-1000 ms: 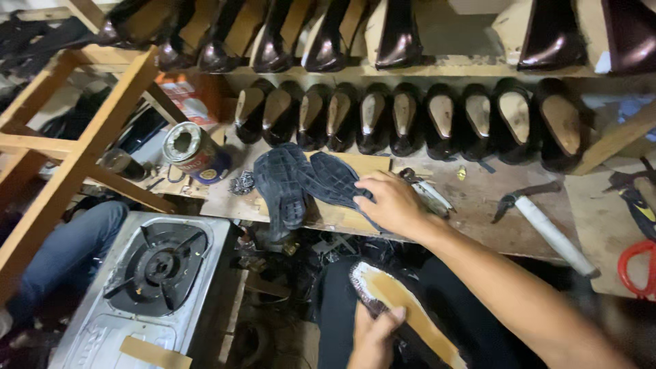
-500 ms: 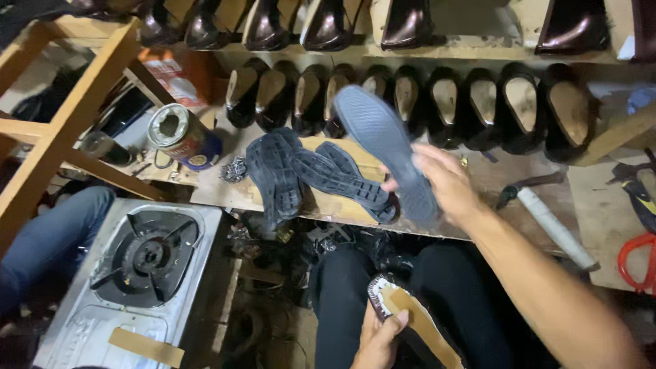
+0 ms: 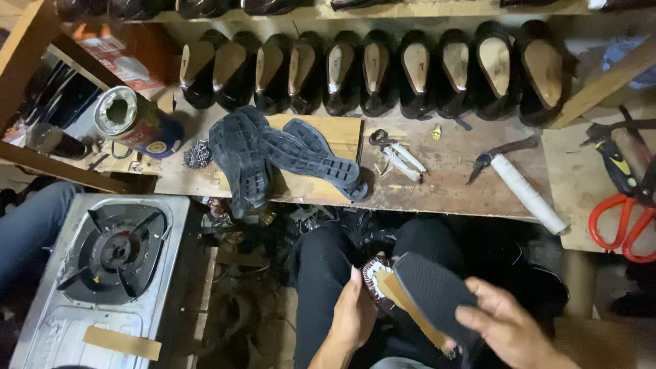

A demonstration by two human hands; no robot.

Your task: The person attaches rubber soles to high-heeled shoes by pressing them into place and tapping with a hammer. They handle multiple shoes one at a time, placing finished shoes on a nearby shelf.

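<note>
My left hand (image 3: pixel 353 316) grips an upturned shoe (image 3: pixel 380 279) over my lap, its tan insole bottom facing up. My right hand (image 3: pixel 509 326) holds a dark rubber sole (image 3: pixel 434 292) flat on top of that shoe. Further dark treaded soles (image 3: pixel 273 154) lie piled on a wooden board (image 3: pixel 345 130) on the low bench in front of me.
A row of black shoes (image 3: pixel 372 68) stands bottom-up along the back of the bench. Pincers (image 3: pixel 393 152), a white-handled hammer (image 3: pixel 523 188), red scissors (image 3: pixel 622 219) and an open glue can (image 3: pixel 130 119) lie about. A gas stove (image 3: pixel 113 256) sits at lower left beside someone's blue-trousered knee (image 3: pixel 31 219).
My right hand picked one sole off the bench pile, lifted it, and brought it down onto the shoe in my left hand.
</note>
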